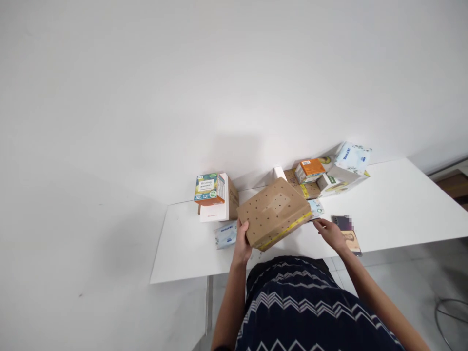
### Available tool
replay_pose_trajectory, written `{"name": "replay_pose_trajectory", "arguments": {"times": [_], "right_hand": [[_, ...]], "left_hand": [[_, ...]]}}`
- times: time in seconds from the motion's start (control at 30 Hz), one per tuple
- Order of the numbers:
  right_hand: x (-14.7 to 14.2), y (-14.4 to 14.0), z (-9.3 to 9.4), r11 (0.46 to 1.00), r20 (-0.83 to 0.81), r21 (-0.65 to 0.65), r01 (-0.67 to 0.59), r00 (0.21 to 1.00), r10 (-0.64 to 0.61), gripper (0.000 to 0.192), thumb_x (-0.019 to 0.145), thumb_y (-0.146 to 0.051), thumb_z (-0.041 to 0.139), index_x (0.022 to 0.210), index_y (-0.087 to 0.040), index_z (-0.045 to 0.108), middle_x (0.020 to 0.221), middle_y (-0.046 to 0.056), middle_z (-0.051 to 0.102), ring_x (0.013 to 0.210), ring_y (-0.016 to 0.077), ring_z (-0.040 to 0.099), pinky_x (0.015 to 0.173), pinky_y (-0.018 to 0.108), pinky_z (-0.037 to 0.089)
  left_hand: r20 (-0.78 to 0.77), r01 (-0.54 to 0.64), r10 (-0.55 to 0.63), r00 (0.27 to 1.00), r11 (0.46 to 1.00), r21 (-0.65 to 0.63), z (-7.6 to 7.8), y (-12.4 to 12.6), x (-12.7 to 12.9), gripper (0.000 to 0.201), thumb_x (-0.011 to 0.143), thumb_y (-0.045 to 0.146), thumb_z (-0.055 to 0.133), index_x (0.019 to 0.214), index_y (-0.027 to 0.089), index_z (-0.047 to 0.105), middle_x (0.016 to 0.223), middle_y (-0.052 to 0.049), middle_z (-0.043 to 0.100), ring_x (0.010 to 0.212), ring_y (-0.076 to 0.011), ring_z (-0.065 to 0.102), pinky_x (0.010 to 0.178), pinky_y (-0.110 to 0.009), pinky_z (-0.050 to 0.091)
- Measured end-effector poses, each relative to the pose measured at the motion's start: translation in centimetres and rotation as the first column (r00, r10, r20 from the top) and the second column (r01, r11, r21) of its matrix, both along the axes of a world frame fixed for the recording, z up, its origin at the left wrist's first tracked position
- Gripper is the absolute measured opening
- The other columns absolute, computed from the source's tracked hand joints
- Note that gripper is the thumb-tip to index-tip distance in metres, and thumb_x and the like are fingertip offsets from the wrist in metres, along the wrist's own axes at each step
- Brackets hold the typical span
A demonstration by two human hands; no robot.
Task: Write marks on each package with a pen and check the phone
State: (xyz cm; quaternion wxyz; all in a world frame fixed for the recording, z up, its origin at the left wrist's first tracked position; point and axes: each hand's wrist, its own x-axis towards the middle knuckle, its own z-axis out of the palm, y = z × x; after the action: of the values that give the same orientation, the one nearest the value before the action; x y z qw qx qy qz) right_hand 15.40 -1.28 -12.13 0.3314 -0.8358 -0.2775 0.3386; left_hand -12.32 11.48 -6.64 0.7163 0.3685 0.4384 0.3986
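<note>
A small carton (209,189) reading "Booking" sits atop a white box (219,207) on the white table (395,204). The left hand (242,242) grips the brown perforated box (274,212) at its left corner, tilted above the table; the right hand (331,233) touches its right end, fingers spread.

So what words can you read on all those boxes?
"Booking", or something close, and "13": on the small colourful box at the left.
Blue lettering on the flat pale packet by the left hand: too blurred to read.
Print on the orange box and the pale blue tissue box: too small.
Brown holed cardboard box: no words visible.
</note>
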Motion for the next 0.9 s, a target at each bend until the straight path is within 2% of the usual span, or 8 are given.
{"name": "replay_pose_trajectory", "arguments": {"times": [0.1,0.27,0.47,0.57,0.67,0.73,0.8,0.9], "right_hand": [[0.3,0.2,-2.7,0.984,0.133,-0.15,-0.095,0.984,0.115,0.019,0.082,-0.03,0.057,0.089,-0.019,0.071,0.087,0.012,0.068,0.086,0.0287,0.064,0.079,0.039,0.045],[-0.1,0.7,-6.1,0.908,0.236,-0.353,-0.227,0.917,0.321,0.037,0.088,-0.015,0.047,0.121,-0.018,0.062,0.109,0.018,0.065,0.094,0.0298,0.065,0.079,0.042,0.045],[0.1,0.8,-7.7,0.854,0.279,-0.434,-0.288,0.858,0.431,0.035,0.093,-0.011,0.04,0.122,-0.016,0.059,0.117,0.02,0.06,0.097,0.0294,0.064,0.079,0.045,0.046],[-0.2,0.6,-7.5,0.866,0.29,-0.417,-0.277,0.862,0.416,0.024,0.095,-0.023,0.049,0.115,-0.017,0.061,0.119,0.013,0.06,0.103,0.0252,0.06,0.086,0.044,0.048],[-1.0,-0.2,-6.8,0.9,0.268,-0.353,-0.254,0.895,0.357,0.022,0.091,-0.032,0.059,0.108,-0.019,0.062,0.118,0.007,0.061,0.104,0.021,0.059,0.089,0.042,0.049],[-1.5,-1.2,-6.1,0.93,0.222,-0.288,-0.228,0.929,0.296,0.016,0.088,-0.027,0.062,0.099,-0.016,0.064,0.101,0.006,0.065,0.095,0.0216,0.062,0.084,0.041,0.05],[-1.7,-2.3,-5.3,0.961,0.15,-0.206,-0.182,0.965,0.215,0.011,0.082,-0.019,0.062,0.091,-0.018,0.066,0.075,0.003,0.065,0.08,0.0234,0.064,0.073,0.038,0.049],[-1.0,-3.9,-3.7,0.996,-0.005,-0.058,-0.071,0.998,0.07,0.024,0.072,-0.019,0.059,0.095,-0.024,0.067,0.051,-0.002,0.058,0.055,0.0236,0.059,0.056,0.035,0.045]], "left_hand": [[0.027,-0.028,0.03,0.999,0.998,-0.047,-0.2,-0.3,0.1,0.059,0.081,0.055,0.056,0.131,0.026,0.047,0.132,-0.008,0.059,0.121,-0.0264,0.056,0.091,-0.037,0.052],[0.11,-0.082,0.088,0.99,0.995,-0.061,-0.5,-1.0,0.2,0.058,0.079,0.044,0.061,0.132,0.026,0.045,0.129,-0.007,0.06,0.116,-0.0252,0.058,0.089,-0.036,0.052],[0.193,-0.087,0.107,0.975,0.99,-0.113,-0.6,-1.9,0.4,0.058,0.078,0.039,0.063,0.131,0.025,0.045,0.125,-0.007,0.062,0.111,-0.024,0.06,0.091,-0.036,0.05],[0.226,-0.096,0.125,0.966,0.986,-0.137,-0.5,-1.9,0.5,0.058,0.077,0.037,0.066,0.13,0.024,0.047,0.12,-0.006,0.063,0.108,-0.0232,0.061,0.091,-0.036,0.049],[0.232,-0.113,0.146,0.962,0.982,-0.15,-0.3,-1.9,0.6,0.057,0.075,0.037,0.068,0.127,0.024,0.049,0.116,-0.005,0.064,0.106,-0.0225,0.061,0.09,-0.035,0.049],[0.235,-0.122,0.155,0.96,0.982,-0.147,-0.2,-1.8,0.5,0.057,0.074,0.037,0.069,0.127,0.025,0.05,0.116,-0.005,0.064,0.106,-0.0224,0.061,0.091,-0.034,0.049],[0.236,-0.123,0.154,0.96,0.982,-0.141,-0.2,-1.8,0.5,0.057,0.075,0.037,0.069,0.127,0.026,0.05,0.118,-0.005,0.064,0.107,-0.0227,0.06,0.091,-0.034,0.048],[0.227,-0.123,0.148,0.963,0.985,-0.118,-0.4,-1.7,0.4,0.059,0.076,0.036,0.069,0.13,0.027,0.049,0.122,-0.006,0.062,0.11,-0.0232,0.059,0.093,-0.035,0.048]]}}
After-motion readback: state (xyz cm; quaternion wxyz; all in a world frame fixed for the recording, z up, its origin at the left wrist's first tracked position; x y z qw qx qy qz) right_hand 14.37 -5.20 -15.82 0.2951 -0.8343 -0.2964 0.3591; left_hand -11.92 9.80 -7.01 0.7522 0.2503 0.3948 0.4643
